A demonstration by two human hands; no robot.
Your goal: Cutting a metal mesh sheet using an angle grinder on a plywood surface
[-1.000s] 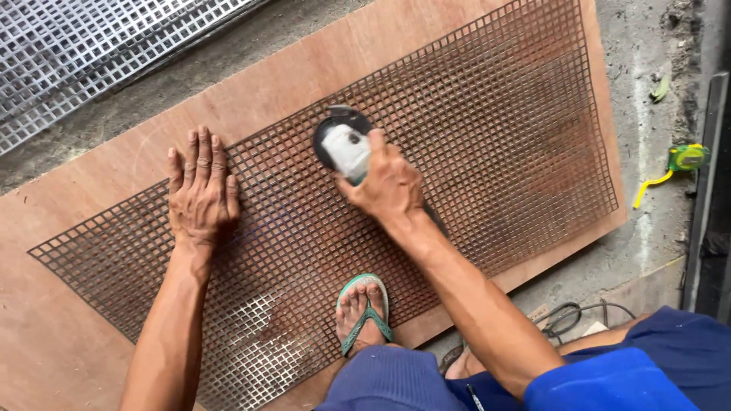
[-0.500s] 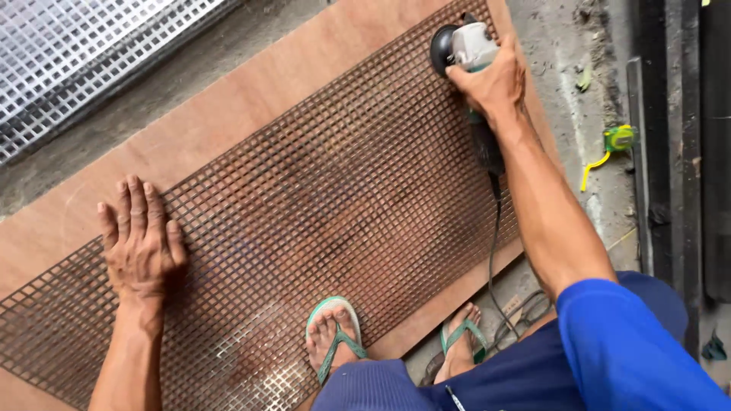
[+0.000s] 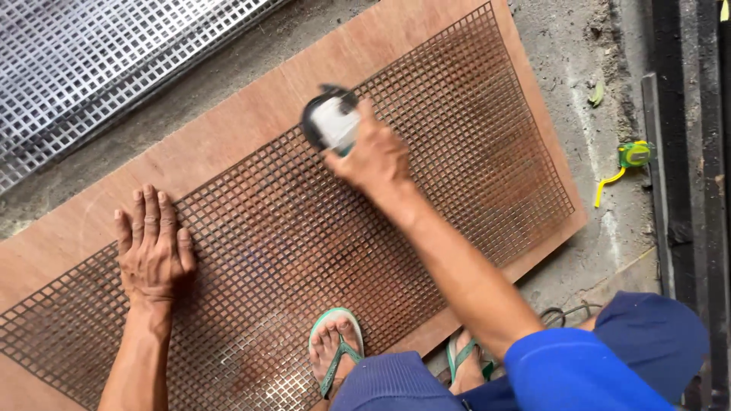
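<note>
A rusty brown metal sheet punched with square holes (image 3: 472,129) lies on a plywood board (image 3: 228,129) on the ground. My left hand (image 3: 152,247) presses flat on the sheet's left part, fingers spread. My right hand (image 3: 373,156) grips an angle grinder (image 3: 329,122) whose disc guard rests on the sheet near its far edge, about the middle. My left foot in a green sandal (image 3: 336,346) stands on the sheet's near edge.
A shiny grey perforated metal sheet (image 3: 99,61) lies at the top left on the concrete. A green and yellow tape measure (image 3: 630,156) sits on the floor at right, beside dark metal rails (image 3: 685,152). A cable (image 3: 567,312) runs near my knee.
My right hand has swept the grinder from the sheet's far right corner back left toward the middle of the far edge. My left hand stays pressed on the sheet.
</note>
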